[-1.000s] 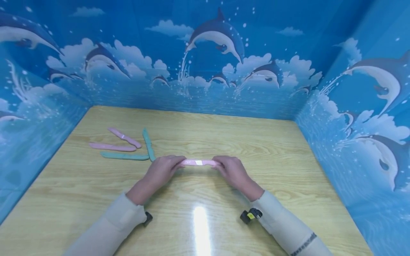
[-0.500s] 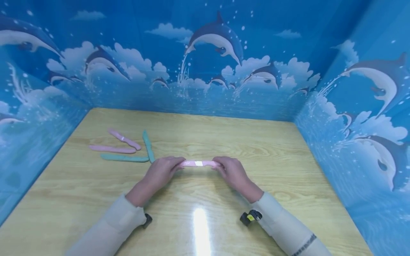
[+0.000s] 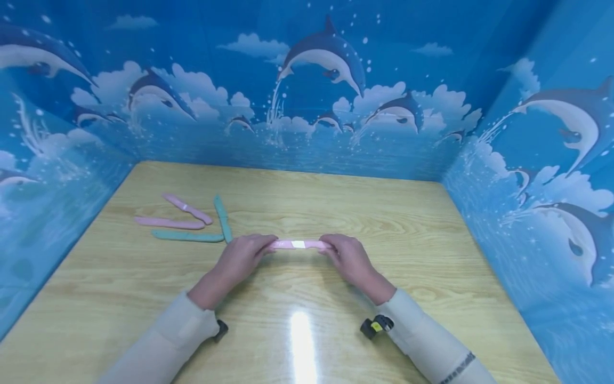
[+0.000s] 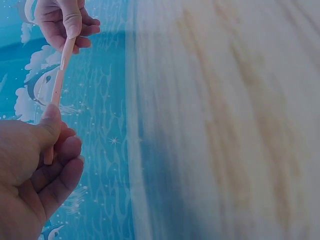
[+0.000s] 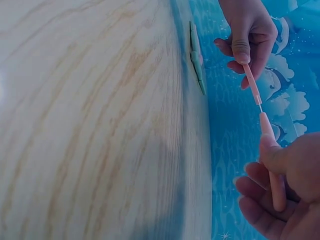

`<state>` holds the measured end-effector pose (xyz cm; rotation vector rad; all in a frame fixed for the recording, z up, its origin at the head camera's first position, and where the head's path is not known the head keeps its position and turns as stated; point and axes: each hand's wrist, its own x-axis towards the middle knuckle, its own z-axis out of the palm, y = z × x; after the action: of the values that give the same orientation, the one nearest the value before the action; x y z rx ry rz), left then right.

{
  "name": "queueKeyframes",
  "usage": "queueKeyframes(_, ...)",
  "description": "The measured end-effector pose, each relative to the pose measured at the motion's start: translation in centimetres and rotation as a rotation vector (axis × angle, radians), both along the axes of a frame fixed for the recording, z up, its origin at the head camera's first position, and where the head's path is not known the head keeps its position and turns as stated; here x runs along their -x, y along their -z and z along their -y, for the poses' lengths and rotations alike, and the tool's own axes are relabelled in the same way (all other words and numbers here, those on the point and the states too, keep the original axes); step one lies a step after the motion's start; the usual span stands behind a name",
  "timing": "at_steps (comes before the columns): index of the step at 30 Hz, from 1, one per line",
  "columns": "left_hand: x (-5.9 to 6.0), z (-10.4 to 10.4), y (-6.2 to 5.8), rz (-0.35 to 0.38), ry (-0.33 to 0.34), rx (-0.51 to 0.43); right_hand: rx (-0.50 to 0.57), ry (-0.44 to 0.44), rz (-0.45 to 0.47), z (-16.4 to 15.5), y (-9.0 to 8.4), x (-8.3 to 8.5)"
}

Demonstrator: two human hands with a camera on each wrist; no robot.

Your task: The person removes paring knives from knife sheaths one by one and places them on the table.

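A slim pink eyebrow razor [image 3: 298, 244] is held level above the middle of the table, one end in each hand. My left hand [image 3: 246, 253] pinches its left end between thumb and fingers. The right hand [image 3: 349, 257] pinches the other end, which shows in the right wrist view as a rounded handle [image 5: 270, 170] under the thumb. Between the two pink parts a short, thin pale strip [image 5: 260, 108] is exposed. In the left wrist view the left thumb [image 4: 50, 122] presses along the razor, its near tip poking out below.
Left of the hands lie two pink razors [image 3: 169, 222] and two green razors [image 3: 188, 236], one green one reaching close to the left hand. The wood-grain table [image 3: 408, 229] is walled by a blue dolphin-print curtain [image 3: 288, 144].
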<state>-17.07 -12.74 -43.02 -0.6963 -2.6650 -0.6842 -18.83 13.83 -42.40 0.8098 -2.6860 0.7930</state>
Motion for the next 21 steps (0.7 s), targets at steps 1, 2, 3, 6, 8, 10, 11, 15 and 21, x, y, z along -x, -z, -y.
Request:
queueKeyframes(1, 0.02, -0.01, 0.01, 0.002, -0.002, 0.000, 0.000, 0.000, -0.002, -0.02, 0.01, 0.01)
queueKeyframes(2, 0.02, -0.01, 0.02, 0.003, -0.003, 0.002, 0.000, 0.003, -0.005, -0.03, 0.04, 0.02)
queueKeyframes(3, 0.00, -0.03, -0.01, 0.004, -0.003, 0.003, -0.001, 0.006, -0.006, -0.04, 0.05, 0.02)
queueKeyframes(6, -0.04, -0.09, -0.07, 0.004, -0.006, 0.003, 0.000, 0.017, -0.001, -0.06, 0.07, -0.02)
queueKeyframes(8, -0.10, -0.18, -0.08, 0.010, -0.011, 0.002, -0.003, 0.025, 0.000, -0.09, 0.16, -0.05)
queueKeyframes(10, -0.13, -0.24, -0.10, 0.018, -0.015, 0.000, -0.001, 0.021, -0.006, -0.13, 0.22, -0.03)
queueKeyframes(11, -0.13, -0.27, -0.10, 0.020, -0.017, 0.002, 0.002, 0.018, -0.012, -0.15, 0.24, 0.01)
queueKeyframes(15, -0.15, -0.30, -0.19, 0.022, -0.018, 0.005, 0.005, 0.007, -0.042, -0.21, 0.23, 0.15)
queueKeyframes(21, -0.10, -0.31, -0.11, 0.010, -0.032, 0.000, -0.003, 0.019, -0.047, -0.21, 0.19, -0.02)
